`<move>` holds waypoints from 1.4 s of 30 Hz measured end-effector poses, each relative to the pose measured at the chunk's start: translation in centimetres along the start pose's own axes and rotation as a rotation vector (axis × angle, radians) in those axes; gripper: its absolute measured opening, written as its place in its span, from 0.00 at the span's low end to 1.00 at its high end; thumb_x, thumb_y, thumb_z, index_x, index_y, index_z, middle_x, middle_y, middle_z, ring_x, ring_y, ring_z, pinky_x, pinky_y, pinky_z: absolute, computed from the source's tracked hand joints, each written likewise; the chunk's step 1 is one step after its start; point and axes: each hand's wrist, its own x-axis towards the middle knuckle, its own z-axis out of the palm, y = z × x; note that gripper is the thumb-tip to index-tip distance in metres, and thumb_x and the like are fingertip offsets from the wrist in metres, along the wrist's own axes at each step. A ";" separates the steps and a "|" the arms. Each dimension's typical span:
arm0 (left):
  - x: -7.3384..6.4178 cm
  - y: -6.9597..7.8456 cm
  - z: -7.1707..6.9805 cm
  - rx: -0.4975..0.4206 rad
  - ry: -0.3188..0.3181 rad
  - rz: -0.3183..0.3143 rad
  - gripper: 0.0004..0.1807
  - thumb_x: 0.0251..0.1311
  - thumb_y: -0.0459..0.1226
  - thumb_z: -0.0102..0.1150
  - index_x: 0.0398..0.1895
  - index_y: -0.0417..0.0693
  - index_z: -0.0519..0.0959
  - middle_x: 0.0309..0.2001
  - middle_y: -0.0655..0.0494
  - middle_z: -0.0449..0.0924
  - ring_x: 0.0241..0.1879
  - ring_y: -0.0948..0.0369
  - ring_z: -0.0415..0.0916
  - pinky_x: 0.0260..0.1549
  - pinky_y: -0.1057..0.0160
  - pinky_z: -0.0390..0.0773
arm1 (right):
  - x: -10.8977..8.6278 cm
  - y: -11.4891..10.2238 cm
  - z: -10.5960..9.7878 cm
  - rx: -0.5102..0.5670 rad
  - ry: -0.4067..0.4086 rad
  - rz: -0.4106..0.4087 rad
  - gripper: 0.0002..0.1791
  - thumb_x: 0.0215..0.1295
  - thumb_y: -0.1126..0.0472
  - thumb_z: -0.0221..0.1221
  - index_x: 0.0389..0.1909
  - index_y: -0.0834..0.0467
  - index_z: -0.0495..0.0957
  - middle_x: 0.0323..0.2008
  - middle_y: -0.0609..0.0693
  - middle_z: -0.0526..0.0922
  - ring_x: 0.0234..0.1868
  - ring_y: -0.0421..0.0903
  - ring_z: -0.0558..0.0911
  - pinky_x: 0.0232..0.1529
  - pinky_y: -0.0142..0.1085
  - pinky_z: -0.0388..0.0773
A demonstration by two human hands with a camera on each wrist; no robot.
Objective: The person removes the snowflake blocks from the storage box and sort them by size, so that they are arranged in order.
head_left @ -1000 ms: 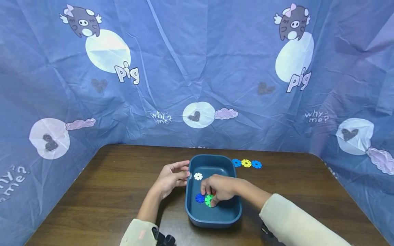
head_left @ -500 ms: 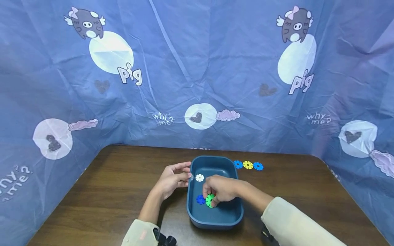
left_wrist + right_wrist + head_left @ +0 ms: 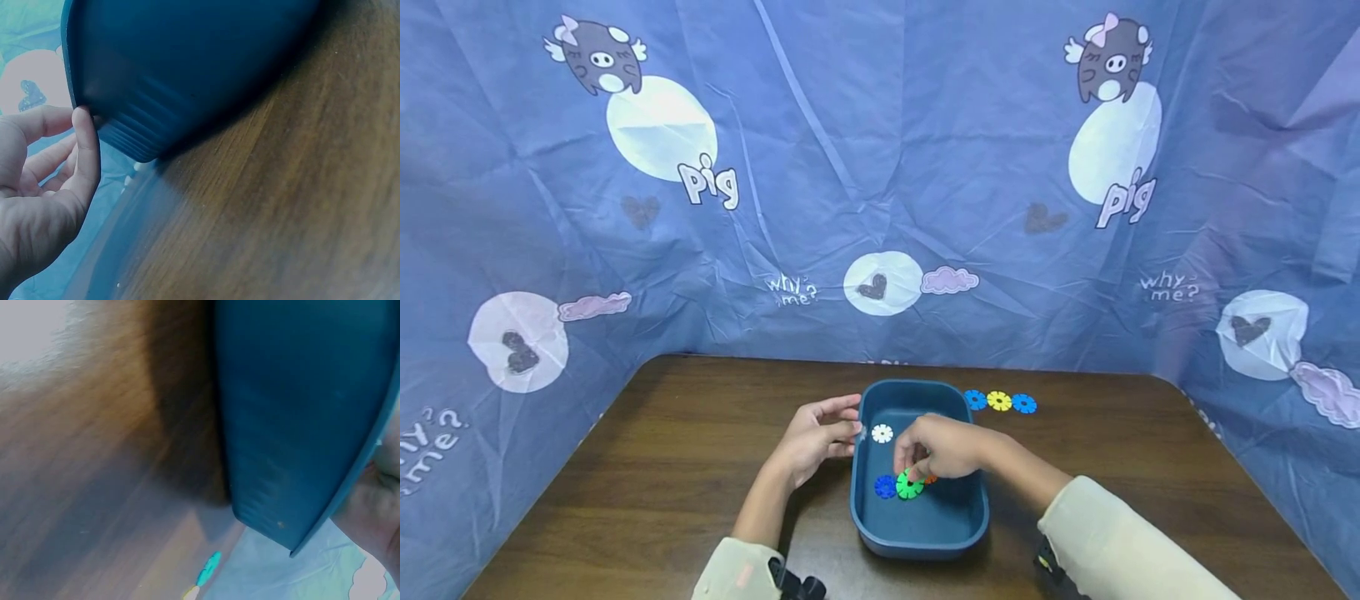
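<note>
A dark blue plastic tub (image 3: pixel 917 529) stands on the table. My left hand (image 3: pixel 811 442) pinches its left rim with thumb and fingertips; the left wrist view shows the thumb (image 3: pixel 84 147) against the rim. My right hand (image 3: pixel 943 450) reaches over the right wall and pinches the upper edge of a green notched disc (image 3: pixel 911 486) inside the tub. Beside that disc is a dark blue one (image 3: pixel 885 487), and an orange one (image 3: pixel 931 479) shows partly under the hand. A white disc (image 3: pixel 882 433) sits near the left wall. The right wrist view shows mostly the tub's outer wall (image 3: pixel 300 425).
Behind the tub's far right corner, a blue disc (image 3: pixel 975 400), a yellow disc (image 3: pixel 999 401) and another blue disc (image 3: pixel 1024 403) lie in a row on the brown wooden table (image 3: pixel 647 467). A blue printed cloth (image 3: pixel 820 208) hangs behind the table.
My right hand has risen slightly, and the green disc has shifted a little upward with it relative to the dark blue disc. More of the orange disc shows. My left hand stays on the rim.
</note>
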 end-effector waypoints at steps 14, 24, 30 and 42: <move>0.0 -0.1 0.0 0.007 0.022 0.001 0.29 0.62 0.25 0.62 0.68 0.33 0.72 0.51 0.37 0.76 0.33 0.60 0.81 0.33 0.64 0.86 | -2.0 0.3 -4.0 0.054 0.161 -0.019 0.06 0.68 0.65 0.66 0.41 0.52 0.87 0.37 0.45 0.87 0.37 0.40 0.82 0.40 0.34 0.83; 0.1 -0.1 0.0 0.001 -0.001 0.003 0.30 0.62 0.26 0.62 0.69 0.31 0.70 0.51 0.38 0.76 0.33 0.60 0.81 0.33 0.64 0.86 | -5.1 2.7 -7.1 0.069 0.304 0.042 0.04 0.69 0.66 0.65 0.40 0.55 0.86 0.36 0.48 0.87 0.36 0.42 0.83 0.38 0.37 0.81; 0.1 -0.1 0.0 0.001 -0.003 0.004 0.30 0.62 0.25 0.62 0.69 0.31 0.70 0.51 0.37 0.76 0.33 0.60 0.81 0.33 0.64 0.85 | -7.1 4.8 -8.6 0.095 0.407 0.111 0.04 0.69 0.65 0.65 0.42 0.57 0.86 0.35 0.51 0.87 0.34 0.46 0.82 0.35 0.36 0.80; 0.1 -0.1 0.1 0.003 0.018 0.000 0.29 0.62 0.25 0.62 0.68 0.33 0.72 0.51 0.37 0.76 0.32 0.59 0.81 0.33 0.63 0.86 | -10.3 9.1 -9.8 0.048 0.619 0.183 0.05 0.68 0.67 0.65 0.43 0.61 0.86 0.33 0.51 0.85 0.36 0.51 0.82 0.35 0.35 0.78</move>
